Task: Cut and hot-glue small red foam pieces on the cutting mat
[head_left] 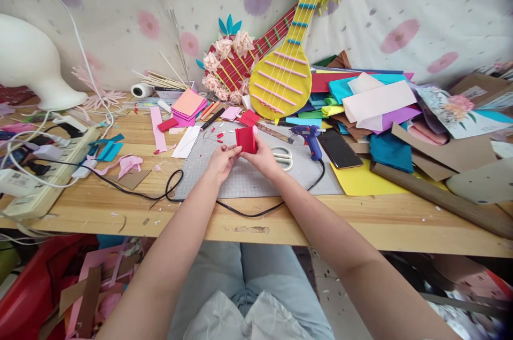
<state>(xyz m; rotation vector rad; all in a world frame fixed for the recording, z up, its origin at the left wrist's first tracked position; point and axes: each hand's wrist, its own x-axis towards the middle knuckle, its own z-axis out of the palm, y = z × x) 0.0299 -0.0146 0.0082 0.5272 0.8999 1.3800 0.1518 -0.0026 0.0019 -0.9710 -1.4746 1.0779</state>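
Note:
Over the grey cutting mat (200, 179), my left hand (222, 162) and my right hand (262, 157) hold a small red folded piece (246, 139), which looks like felt or paper. My left fingertips pinch its lower left edge. My right fingers are closed around its right side. White-handled scissors (284, 158) lie just right of my right hand, their blades partly hidden. Farther right rests a blue glue gun (310, 139) with its black cord running across the mat. Another red piece (248, 117) and small red scraps lie behind my hands, near a ruler (274, 132).
A yellow lute-shaped craft (280, 83) and a red one with pink flowers (229, 64) lean against the curtain at the back. A phone (340, 148) and heaped coloured sheets (379, 99) lie on the right. A power strip (48, 174) with tangled cables occupies the left.

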